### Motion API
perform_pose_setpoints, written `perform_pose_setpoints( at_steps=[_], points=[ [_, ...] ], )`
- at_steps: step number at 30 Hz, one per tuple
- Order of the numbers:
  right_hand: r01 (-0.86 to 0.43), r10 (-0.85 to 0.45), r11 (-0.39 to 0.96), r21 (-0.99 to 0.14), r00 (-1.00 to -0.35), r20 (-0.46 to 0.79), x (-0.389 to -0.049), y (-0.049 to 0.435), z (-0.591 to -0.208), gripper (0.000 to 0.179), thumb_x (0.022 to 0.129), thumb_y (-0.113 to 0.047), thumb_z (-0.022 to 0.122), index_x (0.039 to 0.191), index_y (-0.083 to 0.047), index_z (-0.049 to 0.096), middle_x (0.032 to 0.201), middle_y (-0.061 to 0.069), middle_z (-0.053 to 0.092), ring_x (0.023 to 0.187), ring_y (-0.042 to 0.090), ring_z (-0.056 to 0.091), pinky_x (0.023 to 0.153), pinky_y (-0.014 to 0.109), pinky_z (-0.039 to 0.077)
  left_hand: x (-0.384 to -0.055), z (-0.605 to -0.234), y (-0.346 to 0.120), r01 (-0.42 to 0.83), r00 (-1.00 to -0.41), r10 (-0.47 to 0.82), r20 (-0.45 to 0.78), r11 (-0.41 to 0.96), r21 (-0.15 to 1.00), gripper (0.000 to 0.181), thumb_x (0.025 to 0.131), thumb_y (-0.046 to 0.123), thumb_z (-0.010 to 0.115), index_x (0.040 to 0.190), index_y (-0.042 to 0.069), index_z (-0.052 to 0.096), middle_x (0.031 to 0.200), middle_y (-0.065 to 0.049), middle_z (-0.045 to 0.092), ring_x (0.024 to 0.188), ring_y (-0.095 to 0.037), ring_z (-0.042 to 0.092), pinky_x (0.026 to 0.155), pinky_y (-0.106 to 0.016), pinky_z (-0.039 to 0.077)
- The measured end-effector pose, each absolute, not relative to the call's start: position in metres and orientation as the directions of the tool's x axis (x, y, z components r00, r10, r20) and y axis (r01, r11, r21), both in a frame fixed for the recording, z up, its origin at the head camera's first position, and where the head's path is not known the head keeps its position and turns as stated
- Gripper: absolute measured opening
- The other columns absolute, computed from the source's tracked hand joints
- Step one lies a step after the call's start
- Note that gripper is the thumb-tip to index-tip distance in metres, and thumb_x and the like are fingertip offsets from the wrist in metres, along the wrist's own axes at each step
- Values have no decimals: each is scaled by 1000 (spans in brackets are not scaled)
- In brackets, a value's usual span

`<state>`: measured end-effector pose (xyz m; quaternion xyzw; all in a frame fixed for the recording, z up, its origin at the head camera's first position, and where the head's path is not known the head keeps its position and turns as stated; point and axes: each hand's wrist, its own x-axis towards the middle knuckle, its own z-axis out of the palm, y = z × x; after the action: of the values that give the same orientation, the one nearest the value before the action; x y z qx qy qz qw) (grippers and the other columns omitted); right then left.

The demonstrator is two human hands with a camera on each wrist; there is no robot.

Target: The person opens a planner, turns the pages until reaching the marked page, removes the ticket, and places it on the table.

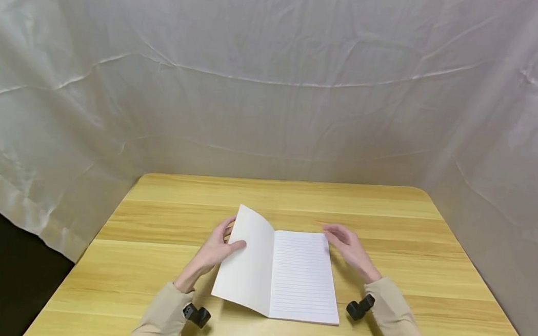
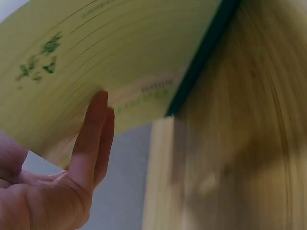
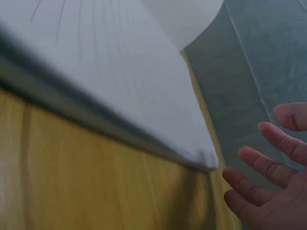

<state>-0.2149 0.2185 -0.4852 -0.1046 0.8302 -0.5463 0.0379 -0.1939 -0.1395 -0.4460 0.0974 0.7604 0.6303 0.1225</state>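
Observation:
A lined notebook (image 1: pixel 304 278) lies on the table with its ruled right page facing up. Its cover (image 1: pixel 249 269), white inside, is lifted at the left. My left hand (image 1: pixel 217 248) holds the cover's outer edge, thumb on the white inner side and fingers behind. In the left wrist view the cover's yellowish outside (image 2: pixel 129 62) shows, with green print and a dark green spine strip (image 2: pixel 201 57). My right hand (image 1: pixel 348 247) hovers by the top right corner of the notebook, its fingers (image 3: pixel 264 165) spread and holding nothing.
The wooden table (image 1: pixel 152 263) has light, striped grain. Pale fabric (image 1: pixel 272 111) hangs behind it and along both sides. A dark area (image 1: pixel 4 270) shows beyond the table's left edge. Each sleeve carries a small black camera (image 1: pixel 197 315) at the wrist.

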Motion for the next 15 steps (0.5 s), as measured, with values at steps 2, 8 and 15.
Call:
perform_pose_setpoints(
  at_steps=[2, 8, 15],
  points=[
    [-166, -220, 425, -890, -972, 77, -217, 222, -487, 41, 106, -21, 52, 135, 7, 54, 137, 28, 59, 128, 44, 56, 113, 59, 43, -195, -449, -145, -30, -951, 295, -93, 213, 977, 81, 89, -2, 65, 156, -1, 21, 137, -36, 53, 94, -25, 71, 74, -40, 64],
    [-218, -265, 523, -824, -960, 85, -222, 230, -488, 36, 104, -18, 55, 131, 6, 58, 129, 26, 64, 115, 39, 63, 100, 52, 52, -195, -460, -159, -46, -950, 285, -127, 275, 960, 102, 85, -2, 74, 160, 5, 6, 146, -39, 37, 118, -45, 59, 92, -58, 57],
    [-255, -308, 592, -765, -948, 78, -228, 236, -492, 37, 99, -18, 63, 130, 3, 59, 132, 26, 63, 124, 46, 57, 106, 61, 46, -193, -478, -155, -33, -955, 277, -103, 247, 968, 113, 81, -4, 78, 161, 6, -2, 159, -39, 17, 139, -59, 34, 106, -72, 41]
  ],
)
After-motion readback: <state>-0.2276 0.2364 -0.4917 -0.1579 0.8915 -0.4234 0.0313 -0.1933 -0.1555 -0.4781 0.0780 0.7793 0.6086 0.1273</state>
